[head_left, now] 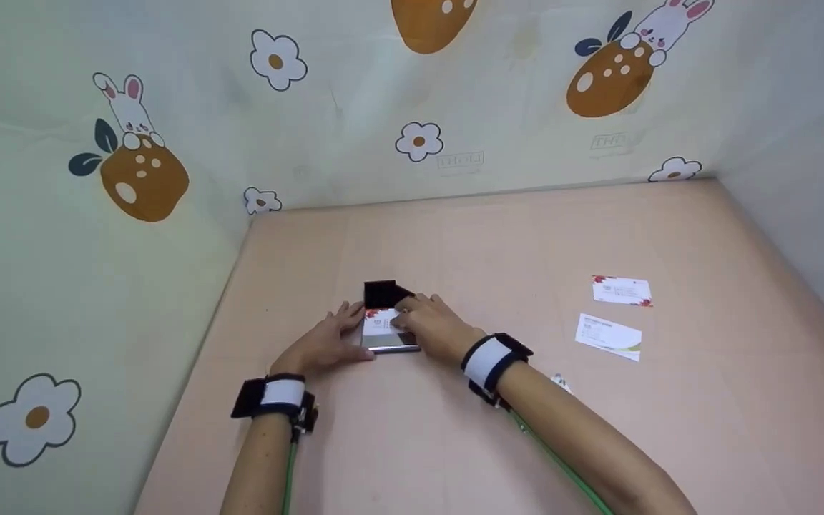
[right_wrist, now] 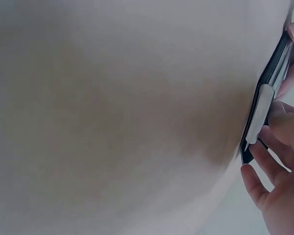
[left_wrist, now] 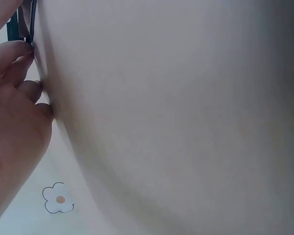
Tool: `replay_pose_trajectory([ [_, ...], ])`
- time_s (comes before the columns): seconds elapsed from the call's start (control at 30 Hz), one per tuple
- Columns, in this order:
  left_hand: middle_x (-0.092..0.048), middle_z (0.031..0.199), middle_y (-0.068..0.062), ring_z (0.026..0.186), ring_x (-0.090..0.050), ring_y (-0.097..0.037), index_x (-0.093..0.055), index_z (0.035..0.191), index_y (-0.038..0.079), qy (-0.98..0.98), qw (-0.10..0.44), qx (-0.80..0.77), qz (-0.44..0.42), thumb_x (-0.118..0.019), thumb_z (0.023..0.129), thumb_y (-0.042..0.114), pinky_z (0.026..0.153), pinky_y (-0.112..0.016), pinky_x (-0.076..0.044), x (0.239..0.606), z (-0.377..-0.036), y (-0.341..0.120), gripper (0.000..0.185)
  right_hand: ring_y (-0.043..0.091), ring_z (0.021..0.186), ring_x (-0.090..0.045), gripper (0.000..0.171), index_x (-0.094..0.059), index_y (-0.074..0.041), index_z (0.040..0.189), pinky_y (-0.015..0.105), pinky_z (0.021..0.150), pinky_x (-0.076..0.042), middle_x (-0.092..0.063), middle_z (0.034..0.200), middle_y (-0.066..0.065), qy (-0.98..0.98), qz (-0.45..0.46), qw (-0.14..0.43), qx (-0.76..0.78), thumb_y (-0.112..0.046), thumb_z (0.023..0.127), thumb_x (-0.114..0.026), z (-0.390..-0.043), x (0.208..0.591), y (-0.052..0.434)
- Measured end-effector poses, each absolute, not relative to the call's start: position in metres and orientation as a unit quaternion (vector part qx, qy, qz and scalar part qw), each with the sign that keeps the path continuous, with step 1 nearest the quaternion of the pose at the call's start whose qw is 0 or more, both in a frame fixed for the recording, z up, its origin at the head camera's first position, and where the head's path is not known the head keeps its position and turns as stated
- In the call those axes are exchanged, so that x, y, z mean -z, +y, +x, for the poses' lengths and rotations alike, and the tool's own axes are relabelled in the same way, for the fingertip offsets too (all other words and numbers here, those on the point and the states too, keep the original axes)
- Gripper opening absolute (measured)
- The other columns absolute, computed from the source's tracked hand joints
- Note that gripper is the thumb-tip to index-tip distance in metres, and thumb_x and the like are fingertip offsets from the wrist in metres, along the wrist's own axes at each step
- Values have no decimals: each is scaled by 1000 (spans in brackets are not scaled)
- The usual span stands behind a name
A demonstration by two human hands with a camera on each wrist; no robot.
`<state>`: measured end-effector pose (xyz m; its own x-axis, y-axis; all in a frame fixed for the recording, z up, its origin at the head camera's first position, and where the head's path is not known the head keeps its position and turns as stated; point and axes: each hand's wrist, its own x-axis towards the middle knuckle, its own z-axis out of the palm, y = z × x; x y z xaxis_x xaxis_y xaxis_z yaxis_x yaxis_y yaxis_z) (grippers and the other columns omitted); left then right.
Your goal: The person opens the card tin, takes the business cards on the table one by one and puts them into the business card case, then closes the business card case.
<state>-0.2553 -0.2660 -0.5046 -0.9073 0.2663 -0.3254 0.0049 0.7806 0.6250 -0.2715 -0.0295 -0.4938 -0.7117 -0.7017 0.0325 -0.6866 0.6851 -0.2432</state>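
A black card case [head_left: 382,294] with a shiny metal edge lies opened on the table, its flap to the far side. A white business card [head_left: 378,323] with red flowers lies on it. My left hand [head_left: 322,345] holds the case's left side, thumb at the near corner and fingers along the edge. From the right, my right hand [head_left: 444,329] grips the case, its thumb over the card and its fingers by the black flap. In the right wrist view the case [right_wrist: 267,98] shows edge-on, with the right hand [right_wrist: 284,156] around its end. The right palm hides part of the case.
Two more business cards, one with red flowers [head_left: 621,291] and one with a green corner [head_left: 609,337], lie flat to the right. A small patterned item [head_left: 561,383] is partly hidden behind the right forearm. Patterned walls [head_left: 340,157] border the pink table [head_left: 498,243].
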Motion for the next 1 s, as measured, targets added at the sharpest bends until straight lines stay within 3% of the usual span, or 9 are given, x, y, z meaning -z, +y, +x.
replay_pose_trajectory([
  [0.37, -6, 170, -6, 154, 7, -46, -25, 159, 19, 921, 204, -321, 88, -77, 85, 43, 123, -66, -5, 504, -257, -267, 94, 28, 139, -48, 43, -64, -15, 135, 52, 115, -42, -57, 144, 9, 913, -394, 44, 97, -2, 94, -64, -260, 494, -27],
  [0.73, -12, 170, -3, 154, 5, -45, -28, 157, 10, 919, 196, -327, 105, -78, 85, 39, 124, -63, -4, 507, -256, -268, 92, 25, 126, -56, 38, -64, -12, 132, 39, 96, -50, -62, 137, 8, 906, -420, 3, 61, -7, 94, -63, -248, 496, -28],
  [1.0, -13, 170, -4, 154, 6, -47, -29, 157, 7, 917, 192, -331, 113, -79, 85, 37, 124, -65, -4, 505, -258, -267, 92, 24, 124, -57, 40, -61, -10, 134, 40, 98, -51, -63, 136, 8, 901, -430, -14, 61, -7, 95, -62, -242, 498, -27],
])
